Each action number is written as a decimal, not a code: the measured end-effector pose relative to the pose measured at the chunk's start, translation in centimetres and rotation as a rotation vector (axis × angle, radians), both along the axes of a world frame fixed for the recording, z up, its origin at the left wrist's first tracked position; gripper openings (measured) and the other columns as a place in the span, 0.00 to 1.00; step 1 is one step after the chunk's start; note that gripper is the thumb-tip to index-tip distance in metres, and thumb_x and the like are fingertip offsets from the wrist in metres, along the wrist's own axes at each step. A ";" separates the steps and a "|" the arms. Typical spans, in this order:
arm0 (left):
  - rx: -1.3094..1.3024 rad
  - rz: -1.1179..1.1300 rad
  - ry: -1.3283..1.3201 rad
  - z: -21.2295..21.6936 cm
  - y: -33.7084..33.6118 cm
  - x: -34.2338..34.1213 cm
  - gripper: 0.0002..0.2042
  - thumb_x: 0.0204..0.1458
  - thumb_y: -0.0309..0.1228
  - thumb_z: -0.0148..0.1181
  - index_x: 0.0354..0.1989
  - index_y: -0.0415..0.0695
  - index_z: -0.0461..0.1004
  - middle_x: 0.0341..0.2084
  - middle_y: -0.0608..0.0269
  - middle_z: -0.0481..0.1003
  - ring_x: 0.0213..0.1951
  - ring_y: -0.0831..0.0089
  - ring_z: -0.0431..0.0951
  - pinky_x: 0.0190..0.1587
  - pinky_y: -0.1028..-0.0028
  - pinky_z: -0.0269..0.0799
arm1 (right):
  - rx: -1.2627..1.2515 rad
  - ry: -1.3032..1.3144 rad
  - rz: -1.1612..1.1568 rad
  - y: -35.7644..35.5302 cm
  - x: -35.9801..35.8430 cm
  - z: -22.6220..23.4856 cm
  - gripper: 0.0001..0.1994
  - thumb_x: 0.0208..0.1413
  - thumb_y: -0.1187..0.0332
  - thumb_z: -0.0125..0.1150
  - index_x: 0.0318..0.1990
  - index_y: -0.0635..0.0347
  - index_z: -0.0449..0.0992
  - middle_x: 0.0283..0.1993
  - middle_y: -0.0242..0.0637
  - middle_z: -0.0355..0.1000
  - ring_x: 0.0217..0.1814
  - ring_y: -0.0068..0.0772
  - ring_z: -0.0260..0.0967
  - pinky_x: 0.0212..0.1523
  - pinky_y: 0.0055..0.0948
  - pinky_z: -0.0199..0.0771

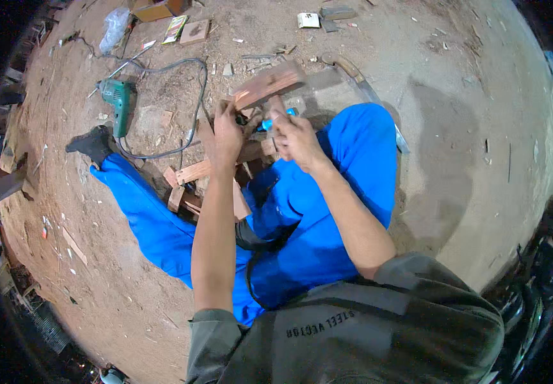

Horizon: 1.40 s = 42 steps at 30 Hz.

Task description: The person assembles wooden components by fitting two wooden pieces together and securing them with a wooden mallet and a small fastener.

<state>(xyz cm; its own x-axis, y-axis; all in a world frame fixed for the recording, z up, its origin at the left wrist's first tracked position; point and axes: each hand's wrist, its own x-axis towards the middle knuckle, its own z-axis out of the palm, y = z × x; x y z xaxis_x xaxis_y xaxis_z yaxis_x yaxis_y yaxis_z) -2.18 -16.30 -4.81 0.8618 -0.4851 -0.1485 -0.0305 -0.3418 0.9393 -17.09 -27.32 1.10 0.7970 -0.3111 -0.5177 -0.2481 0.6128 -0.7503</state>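
My left hand point(226, 136) is closed, its bent fingers at the dark end of a blue-handled tool point(265, 125) that looks like a chisel. My right hand point(299, 139) is curled in a blurred fist around what looks like the shaft of a wooden mallet. The mallet's thick reddish head point(268, 84) is above both hands, its left end close to my left fingers. The blue handle passes behind my right fingers, which hide part of it. Below the hands, pieces of reddish wood point(193, 171) lie between my legs, partly covered by my left forearm.
A green power drill point(117, 102) lies on the left, its grey cord point(204, 77) looping toward my hands. By my right knee is a wooden-handled saw point(353, 72). Farther off are a plastic bag point(115, 29), a cardboard box point(156, 9) and a small white box point(308, 20). Wood scraps litter the dirt floor.
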 end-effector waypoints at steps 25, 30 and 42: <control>0.331 -0.165 -0.643 1.9 0.5 0.9 0.14 0.63 0.34 0.57 0.54 0.42 0.78 0.46 0.50 0.79 0.48 0.52 0.78 0.54 0.57 0.72 | -0.288 0.088 -0.219 -1.8 0.2 -0.8 0.29 0.66 0.44 0.54 0.34 0.68 0.76 0.23 0.34 0.70 0.25 0.27 0.68 0.27 0.31 0.67; 0.409 -0.054 -0.870 1.4 0.3 1.5 0.11 0.59 0.27 0.58 0.48 0.46 0.82 0.48 0.53 0.77 0.48 0.52 0.74 0.56 0.57 0.68 | -0.323 0.229 -0.125 -1.9 0.5 -1.7 0.31 0.66 0.43 0.53 0.34 0.71 0.76 0.26 0.44 0.74 0.30 0.33 0.72 0.34 0.40 0.71; 0.357 -0.267 -0.647 2.0 0.1 3.5 0.17 0.66 0.35 0.52 0.58 0.42 0.75 0.53 0.45 0.75 0.55 0.48 0.74 0.58 0.55 0.68 | -1.181 0.045 -0.093 -1.1 0.8 -1.1 0.26 0.69 0.54 0.51 0.57 0.76 0.71 0.28 0.61 0.73 0.36 0.61 0.76 0.38 0.54 0.70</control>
<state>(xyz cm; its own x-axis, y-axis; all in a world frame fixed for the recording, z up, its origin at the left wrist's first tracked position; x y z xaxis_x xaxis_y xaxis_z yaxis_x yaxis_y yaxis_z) 1.30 -16.25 -2.85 0.6910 -0.7056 0.1572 -0.6578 -0.5237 0.5414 -16.26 -28.44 0.00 0.7343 -0.6711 0.1023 -0.2801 -0.4368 -0.8549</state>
